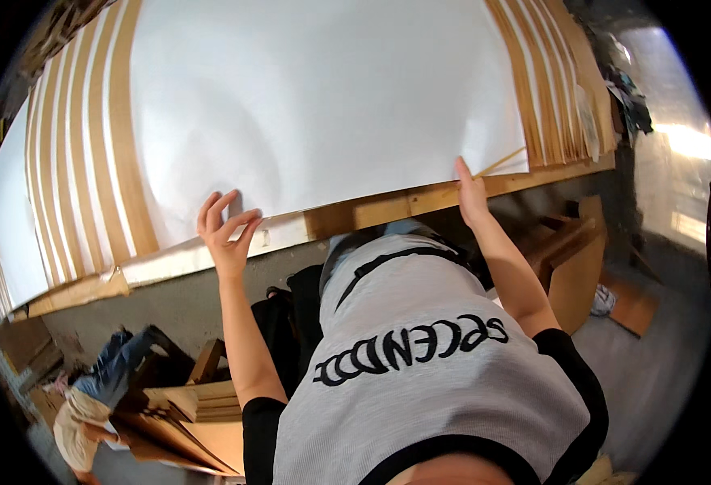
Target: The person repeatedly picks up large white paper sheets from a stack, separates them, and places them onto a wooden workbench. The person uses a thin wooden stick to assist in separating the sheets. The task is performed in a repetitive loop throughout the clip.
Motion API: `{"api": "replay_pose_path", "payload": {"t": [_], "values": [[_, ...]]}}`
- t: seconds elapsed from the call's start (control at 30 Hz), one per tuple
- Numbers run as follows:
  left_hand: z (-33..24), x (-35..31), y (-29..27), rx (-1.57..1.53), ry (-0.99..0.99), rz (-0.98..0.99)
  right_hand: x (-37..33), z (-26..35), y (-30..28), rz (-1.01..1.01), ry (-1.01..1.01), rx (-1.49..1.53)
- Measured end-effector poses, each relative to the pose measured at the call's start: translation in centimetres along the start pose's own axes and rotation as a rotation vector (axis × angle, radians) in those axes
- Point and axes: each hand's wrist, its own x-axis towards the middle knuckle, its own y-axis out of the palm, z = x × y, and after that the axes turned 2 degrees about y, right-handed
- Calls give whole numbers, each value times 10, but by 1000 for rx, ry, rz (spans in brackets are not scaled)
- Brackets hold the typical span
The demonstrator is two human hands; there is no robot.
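Observation:
A large white sheet (323,89) lies across the bench, its near edge toward me. My left hand (228,232) is at that edge on the left, thumb and index fingertip meeting on the sheet, the other fingers bent and apart. Farther right, my right hand (473,198) has its thumb raised by the sheet's near edge. A thin tan stick (503,162) is gripped in it and slants over the sheet's near right corner. Its lower fingers are partly hidden.
Staggered tan strips with white between them flank the sheet, on the left (88,153) and right (537,81). A wooden beam (380,208) runs along the bench's near side. Brown panels (578,263) lean at right. Another person (88,412) bends over boards (202,404) at lower left.

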Motion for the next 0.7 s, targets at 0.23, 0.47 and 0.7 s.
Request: {"api": "replay_pose_path", "payload": {"t": [0.23,0.47,0.7], "values": [[-1,0,0,74,11,25,-10,27,-29,157,148,320],[-1,4,2,64,27,32,22,-8,-54,-105,119,324],[5,-2,6,51,81,43,12,3,-60,-129,238,287]]}}
